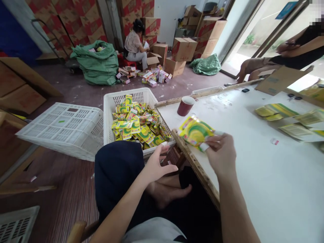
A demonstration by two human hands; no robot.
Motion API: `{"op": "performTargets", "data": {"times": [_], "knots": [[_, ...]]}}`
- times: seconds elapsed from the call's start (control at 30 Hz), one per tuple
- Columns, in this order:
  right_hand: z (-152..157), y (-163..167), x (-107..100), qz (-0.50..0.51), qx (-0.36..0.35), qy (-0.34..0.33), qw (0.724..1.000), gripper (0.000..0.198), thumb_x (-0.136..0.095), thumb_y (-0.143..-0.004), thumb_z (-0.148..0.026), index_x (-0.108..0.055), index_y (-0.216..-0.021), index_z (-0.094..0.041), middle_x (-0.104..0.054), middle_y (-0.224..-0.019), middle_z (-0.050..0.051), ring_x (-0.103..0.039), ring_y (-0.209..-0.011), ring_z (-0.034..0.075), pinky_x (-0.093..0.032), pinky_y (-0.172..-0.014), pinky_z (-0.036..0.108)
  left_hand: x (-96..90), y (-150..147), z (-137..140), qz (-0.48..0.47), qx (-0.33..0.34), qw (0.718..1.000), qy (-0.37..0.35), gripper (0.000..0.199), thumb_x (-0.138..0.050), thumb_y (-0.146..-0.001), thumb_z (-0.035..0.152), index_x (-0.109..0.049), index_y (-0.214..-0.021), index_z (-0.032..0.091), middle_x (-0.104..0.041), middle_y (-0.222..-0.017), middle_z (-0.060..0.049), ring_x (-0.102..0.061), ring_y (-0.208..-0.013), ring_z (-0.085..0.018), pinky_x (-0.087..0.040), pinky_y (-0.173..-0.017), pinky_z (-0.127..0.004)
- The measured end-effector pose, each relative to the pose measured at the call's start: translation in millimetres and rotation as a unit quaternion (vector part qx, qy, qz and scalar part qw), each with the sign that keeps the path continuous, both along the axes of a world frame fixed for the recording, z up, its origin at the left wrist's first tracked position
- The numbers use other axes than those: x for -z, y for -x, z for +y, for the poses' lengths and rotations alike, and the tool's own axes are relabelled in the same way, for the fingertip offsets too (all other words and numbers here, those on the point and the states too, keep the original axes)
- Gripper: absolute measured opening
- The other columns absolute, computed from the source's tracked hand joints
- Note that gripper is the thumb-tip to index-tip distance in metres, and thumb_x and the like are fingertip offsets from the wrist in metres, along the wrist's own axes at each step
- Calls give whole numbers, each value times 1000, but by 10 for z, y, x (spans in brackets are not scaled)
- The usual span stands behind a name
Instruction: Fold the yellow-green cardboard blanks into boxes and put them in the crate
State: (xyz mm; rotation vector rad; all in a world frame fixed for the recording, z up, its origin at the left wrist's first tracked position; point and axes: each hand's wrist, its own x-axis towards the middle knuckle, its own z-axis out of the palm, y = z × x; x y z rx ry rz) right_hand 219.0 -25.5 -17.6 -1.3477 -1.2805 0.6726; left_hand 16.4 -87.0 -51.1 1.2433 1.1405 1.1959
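Note:
My right hand (220,153) pinches a yellow and green printed packet (194,131) by its near right edge, holding it up over the edge of the white table (249,148). Over my lap, my left hand (159,163) has its fingers and thumb spread apart, with nothing in it. Just beyond that hand stands a white plastic crate (109,126), holding a heap of similar yellow-green packets (136,125). A dark red mug (186,106) with a white inside is on the table, behind the held packet.
Flat yellow-green packaging (275,111) and an open carton (274,81) lie at the table's right. An overturned white crate (63,125) is at the left. Beyond are a green sack (96,65), small boxes on the floor, stacked cartons, a seated person (136,45) and another person at right.

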Motion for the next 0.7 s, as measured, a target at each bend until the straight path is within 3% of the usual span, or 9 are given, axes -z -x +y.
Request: {"op": "performTargets", "data": {"times": [0.07,0.13,0.23,0.37,0.47,0.53,0.63,0.7], "knots": [[-251,277,20,72,-145,63,985,36,-75,-65,-25,-49,-90,-24,-61,-81,-2,-64,-68,16,-55,-65,32,-69,-111,13,-109,-24,994,-5,72,-78,-63,60,-59,-120,21,-65,-126,-14,-61,-119,-30,-54,-94,-44],[-474,550,78,161,-232,113,953,44,-79,-63,-26,-50,-97,-26,-60,-79,-4,-62,-65,14,-54,-61,29,-138,-188,13,-177,-97,979,2,66,-58,-76,71,-62,-115,19,-70,-113,-13,-66,-111,-28,-56,-90,-42],[-657,811,159,249,-253,150,923,48,-80,-65,-26,-48,-101,-26,-58,-72,-7,-59,-64,13,-52,-59,26,-172,-199,-43,-170,-201,964,-30,59,-40,-89,67,-65,-113,19,-74,-102,-11,-69,-105,-27,-58,-88,-41],[-659,835,161,269,-251,173,914,51,-82,-65,-22,-49,-104,-25,-57,-65,-9,-56,-60,11,-48,-59,24,-67,-136,-122,-58,-187,970,-142,45,-46,-91,55,-71,-107,20,-74,-107,-10,-65,-112,-29,-52,-101,-46],[-624,778,158,305,-261,199,894,54,-81,-66,-25,-50,-110,-24,-57,-67,-8,-56,-62,11,-49,-61,25,23,-138,-104,-44,-186,971,-143,52,-36,-94,55,-70,-109,18,-74,-104,-12,-64,-113,-30,-51,-102,-47],[-628,760,185,300,-249,193,900,54,-79,-67,-27,-49,-112,-25,-58,-71,-7,-58,-65,13,-51,-63,27,50,-149,-92,-44,-186,972,-134,56,-31,-95,56,-67,-114,18,-74,-104,-12,-65,-112,-29,-53,-99,-46],[-663,756,236,191,-210,153,947,54,-75,-70,-23,-47,-116,-25,-61,-72,-5,-60,-67,15,-51,-64,30,49,-145,-133,18,-149,975,-163,61,-33,-92,62,-64,-122,18,-71,-115,-14,-63,-116,-30,-52,-100,-46],[-677,747,245,129,-204,133,961,55,-72,-73,-22,-46,-121,-25,-61,-70,-5,-59,-65,16,-50,-63,30,45,-139,-174,62,-128,977,-162,70,-33,-87,70,-63,-123,18,-69,-118,-15,-62,-118,-32,-50,-103,-47]]}}
